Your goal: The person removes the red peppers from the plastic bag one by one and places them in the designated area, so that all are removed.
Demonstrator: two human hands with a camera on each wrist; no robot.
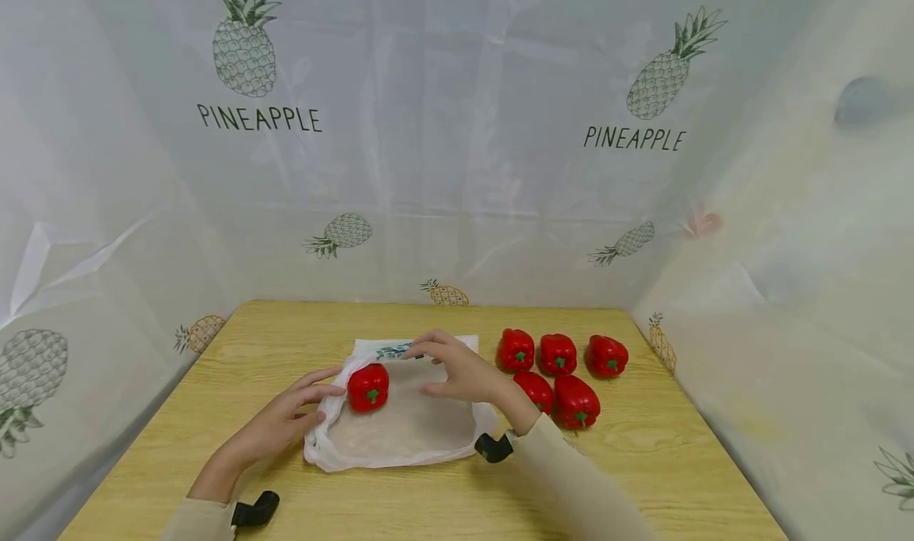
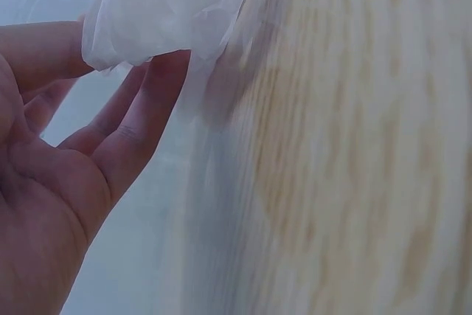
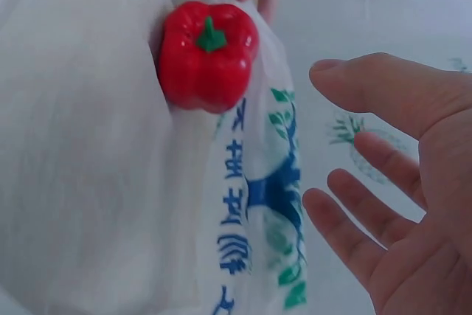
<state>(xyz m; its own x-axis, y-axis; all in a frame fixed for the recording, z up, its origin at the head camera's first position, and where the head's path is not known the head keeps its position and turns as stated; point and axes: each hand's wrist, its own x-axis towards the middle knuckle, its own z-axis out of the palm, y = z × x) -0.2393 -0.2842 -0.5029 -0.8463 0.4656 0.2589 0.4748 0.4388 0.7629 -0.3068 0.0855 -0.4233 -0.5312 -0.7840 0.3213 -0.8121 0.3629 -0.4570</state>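
Note:
A white plastic bag (image 1: 407, 430) with blue and green print lies flat on the wooden table (image 1: 643, 462). A red bell pepper (image 1: 368, 386) sits at the bag's left mouth, its green stem facing me; the right wrist view shows this pepper (image 3: 206, 53) against the bag (image 3: 88, 167). My left hand (image 1: 324, 394) pinches the bag's edge beside the pepper, thumb above and fingers (image 2: 147, 101) below the plastic (image 2: 162, 5). My right hand (image 1: 435, 366) hovers over the bag's far side with fingers (image 3: 354, 219) spread and holds nothing.
Several more red bell peppers (image 1: 557, 354) stand in a cluster on the table right of the bag, close to my right forearm. White sheets printed with pineapples (image 1: 457, 168) wall in the table at the back and both sides.

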